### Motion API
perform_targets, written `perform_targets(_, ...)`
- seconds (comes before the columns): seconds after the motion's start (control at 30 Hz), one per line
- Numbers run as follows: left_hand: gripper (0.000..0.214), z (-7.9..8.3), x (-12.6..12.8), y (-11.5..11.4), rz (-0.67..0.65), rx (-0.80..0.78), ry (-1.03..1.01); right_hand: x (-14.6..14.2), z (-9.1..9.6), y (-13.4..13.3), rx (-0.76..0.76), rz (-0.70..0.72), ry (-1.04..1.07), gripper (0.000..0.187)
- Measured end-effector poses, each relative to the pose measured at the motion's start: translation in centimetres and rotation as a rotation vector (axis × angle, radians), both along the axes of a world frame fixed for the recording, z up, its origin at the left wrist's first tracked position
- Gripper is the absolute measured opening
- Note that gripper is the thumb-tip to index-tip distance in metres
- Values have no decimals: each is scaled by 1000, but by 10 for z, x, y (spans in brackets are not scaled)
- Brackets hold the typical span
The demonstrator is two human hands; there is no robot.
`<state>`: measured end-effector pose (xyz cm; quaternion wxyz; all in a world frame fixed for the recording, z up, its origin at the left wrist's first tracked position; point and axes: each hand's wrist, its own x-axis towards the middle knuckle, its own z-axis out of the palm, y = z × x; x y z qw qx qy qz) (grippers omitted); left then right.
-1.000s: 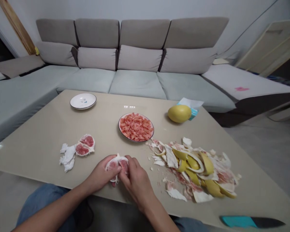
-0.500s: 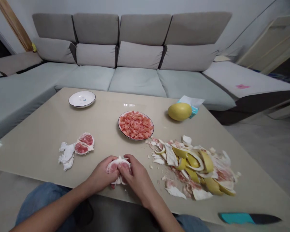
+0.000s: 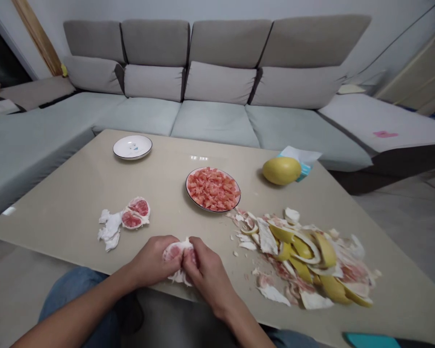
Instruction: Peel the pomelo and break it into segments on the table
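Between my two hands, just over the table's near edge, is a peeled pomelo piece [image 3: 174, 251] with pink flesh and white pith. My left hand [image 3: 155, 261] grips its left side, and my right hand [image 3: 206, 270] grips the right, both thumbs pressed into its middle. The fingers behind the fruit are hidden. Left of my hands lies another peeled pomelo piece [image 3: 136, 213], its red flesh showing, beside a scrap of white pith [image 3: 109, 230]. Beyond my hands stands a plate [image 3: 189, 194] heaped with pink pomelo flesh [image 3: 213, 188].
A large pile of yellow and white peel [image 3: 300, 258] covers the table's right side. A whole yellow pomelo [image 3: 282, 171] sits by a tissue pack [image 3: 305, 169]. A white plate [image 3: 132, 147] stands far left. A teal-handled knife [image 3: 371, 340] lies at the near right edge.
The view has swung a little left, so things appear shifted right. My hands have closed in around the pomelo piece, covering more of it, with the thumbs deeper in its middle.
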<state>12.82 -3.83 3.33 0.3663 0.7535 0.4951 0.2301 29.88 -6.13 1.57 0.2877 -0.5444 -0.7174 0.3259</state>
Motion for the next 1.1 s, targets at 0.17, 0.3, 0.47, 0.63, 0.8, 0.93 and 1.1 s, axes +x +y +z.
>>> perform_targets(0.17, 16, 0, -2, -1, 11, -106, -82, 3, 1, -1, -45, 12, 131, 15)
perform_targets(0.3, 20, -2, -6, 0, 29, -218, -195, 6, 0, 0, -47, 5, 203, 16)
perform_targets(0.47, 33, -9, -11, 1, 49, -454, -489, 11, 8, 5, -130, -20, 420, 20)
perform_targets(0.63, 37, -16, -11, 3, 123, -589, -730, 14, 17, 10, -206, -109, 634, 31)
perform_targets(0.8, 35, -11, -10, 4, 128, -484, -685, 15, 21, 8, -276, -122, 616, 34)
perform_targets(0.93, 31, -11, -5, 2, 157, -325, -517, 12, 13, 8, -302, -213, 522, 43)
perform_targets(1.1, 38, -17, -2, 2, 233, -320, -492, 4, 3, 9, -350, -249, 508, 48)
